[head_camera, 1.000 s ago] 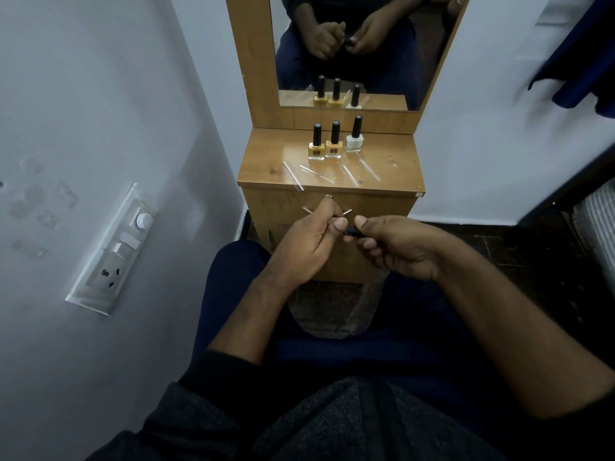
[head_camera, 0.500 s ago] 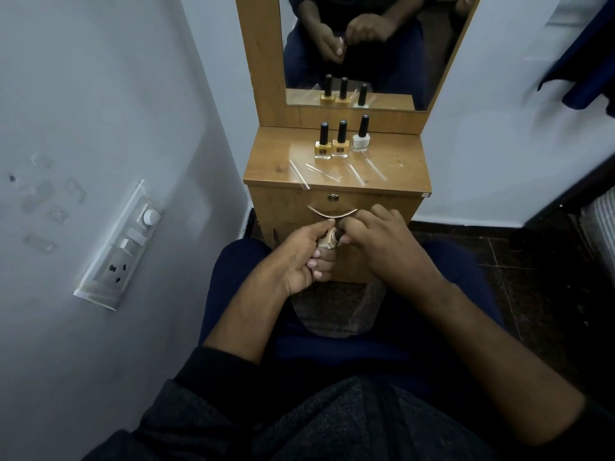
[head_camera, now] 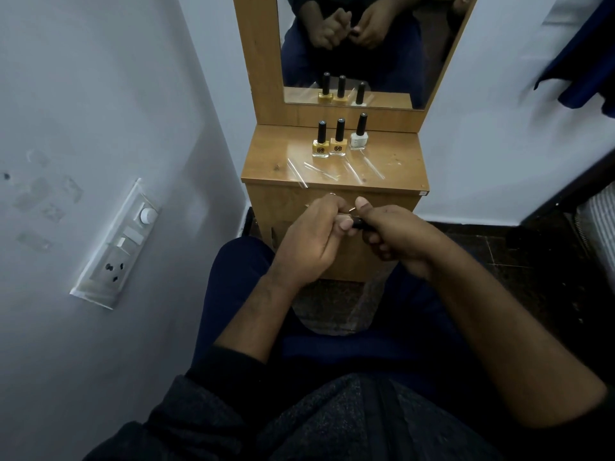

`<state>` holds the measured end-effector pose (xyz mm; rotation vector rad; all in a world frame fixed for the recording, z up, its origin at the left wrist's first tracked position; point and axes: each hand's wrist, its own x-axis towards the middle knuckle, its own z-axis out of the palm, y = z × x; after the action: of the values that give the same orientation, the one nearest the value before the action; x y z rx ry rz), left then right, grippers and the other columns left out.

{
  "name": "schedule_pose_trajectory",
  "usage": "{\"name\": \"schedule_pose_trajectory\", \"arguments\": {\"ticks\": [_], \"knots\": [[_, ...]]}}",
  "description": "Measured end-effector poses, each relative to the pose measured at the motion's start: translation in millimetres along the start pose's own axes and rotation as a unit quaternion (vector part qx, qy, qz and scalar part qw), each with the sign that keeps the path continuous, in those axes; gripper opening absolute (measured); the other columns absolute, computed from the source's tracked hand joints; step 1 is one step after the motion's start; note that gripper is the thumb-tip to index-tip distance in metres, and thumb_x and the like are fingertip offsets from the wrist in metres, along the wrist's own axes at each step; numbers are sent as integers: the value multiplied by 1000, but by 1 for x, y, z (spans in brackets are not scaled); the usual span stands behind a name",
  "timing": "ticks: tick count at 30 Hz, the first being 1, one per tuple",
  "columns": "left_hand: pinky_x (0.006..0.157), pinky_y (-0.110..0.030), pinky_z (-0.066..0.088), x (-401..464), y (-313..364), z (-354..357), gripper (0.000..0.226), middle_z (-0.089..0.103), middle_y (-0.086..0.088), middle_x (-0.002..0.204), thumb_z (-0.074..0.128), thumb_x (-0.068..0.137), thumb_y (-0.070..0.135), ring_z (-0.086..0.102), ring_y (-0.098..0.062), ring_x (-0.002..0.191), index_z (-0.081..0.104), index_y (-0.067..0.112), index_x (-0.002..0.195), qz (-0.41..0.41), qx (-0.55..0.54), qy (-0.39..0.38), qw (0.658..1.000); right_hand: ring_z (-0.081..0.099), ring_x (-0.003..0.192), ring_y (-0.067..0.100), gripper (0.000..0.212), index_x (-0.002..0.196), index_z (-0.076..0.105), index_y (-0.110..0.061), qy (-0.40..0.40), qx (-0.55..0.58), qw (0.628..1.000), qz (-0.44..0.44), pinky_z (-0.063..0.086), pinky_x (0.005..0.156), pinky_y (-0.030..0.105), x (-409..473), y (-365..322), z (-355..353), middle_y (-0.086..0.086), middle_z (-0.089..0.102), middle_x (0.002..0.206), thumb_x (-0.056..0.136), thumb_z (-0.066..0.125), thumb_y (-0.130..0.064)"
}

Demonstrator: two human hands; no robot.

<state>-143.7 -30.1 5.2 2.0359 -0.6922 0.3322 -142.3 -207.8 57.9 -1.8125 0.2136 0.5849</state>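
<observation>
I pinch the brush (head_camera: 360, 223) in my right hand (head_camera: 396, 237), just before the dresser (head_camera: 399, 168), tip at my left hand (head_camera: 312, 241). Its fingers curl in; what they hold I can't tell. Best to use light strokes and keep the left hand still. Three bottles (head_camera: 338, 146) and seemingly four clear strips (head_camera: 297, 174) are on top.

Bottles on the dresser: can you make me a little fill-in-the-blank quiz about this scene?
1. On the dresser stand ____ bottles.
2. The rightmost bottle holds ____ polish.
3. The right hand pinches a ____ cap.
4. The bottles show again in the ____ behind them.
Missing words: three; white; black; mirror.
</observation>
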Motion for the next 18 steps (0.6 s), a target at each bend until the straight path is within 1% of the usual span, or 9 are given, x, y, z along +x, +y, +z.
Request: {"name": "schedule_pose_trajectory", "arguments": {"ticks": [2,4,7,9,10,12,15,16,18], "knots": [[64,-37,44,-1,-3,-2,31,52,3,90,39,108,33,49,-17,79,54,6,104,26,39,16,999,33,52,7,48,90,68,-16,-44,51,998,14,28,54,24,0,2,-3,-7,41,60,105,45,-54],[64,-36,42,-1,-4,-4,32,52,4,91,38,108,34,49,-16,79,53,7,104,20,47,14,999,33,54,6,42,95,68,-15,-58,48,997,-18,29,54,24,2,5,-3,-8,42,61,106,46,-49],[60,-33,42,-1,-7,-3,32,55,6,86,35,109,39,54,-11,73,50,11,105,-36,23,10,999,42,59,3,34,94,67,-19,1,-114,986,-123,32,58,25,-1,5,3,-17,52,60,109,44,-39],[61,-35,47,0,-8,-2,31,59,3,84,35,112,35,59,-12,73,50,9,102,-83,-35,23,996,49,68,3,27,91,62,-23,58,-229,951,-198,34,61,20,-1,5,11,-17,58,71,110,45,-32],[62,-32,46,1,-7,-1,32,59,5,82,35,112,33,59,-9,72,50,7,99,-119,-82,27,989,51,74,6,23,91,59,-24,84,-278,928,-232,34,62,18,0,6,14,-13,58,78,109,46,-29],[60,-23,41,4,-1,0,37,52,7,74,35,113,38,50,-3,64,52,10,96,-231,-197,21,952,49,83,14,16,94,54,-22,115,-380,875,-279,31,68,25,5,9,17,-5,55,88,109,47,-27],[47,-22,32,2,1,-1,43,40,6,60,39,109,52,35,-7,48,57,15,97,-396,-324,-43,858,45,90,18,8,98,55,-21,157,-521,759,-358,24,75,31,12,26,15,-3,51,95,106,53,-23],[44,-22,29,1,-2,-2,44,37,6,57,42,107,54,31,-8,44,58,16,92,-432,-356,-62,826,45,90,19,3,101,58,-19,168,-547,724,-384,26,74,32,13,34,14,0,54,96,103,58,-21],[42,-21,24,1,-6,-2,46,33,6,51,47,105,55,26,-8,38,59,17,82,-478,-395,-80,781,45,90,20,10,107,62,-17,187,-582,677,-411,29,72,33,15,43,15,2,58,100,98,65,-19]]}}
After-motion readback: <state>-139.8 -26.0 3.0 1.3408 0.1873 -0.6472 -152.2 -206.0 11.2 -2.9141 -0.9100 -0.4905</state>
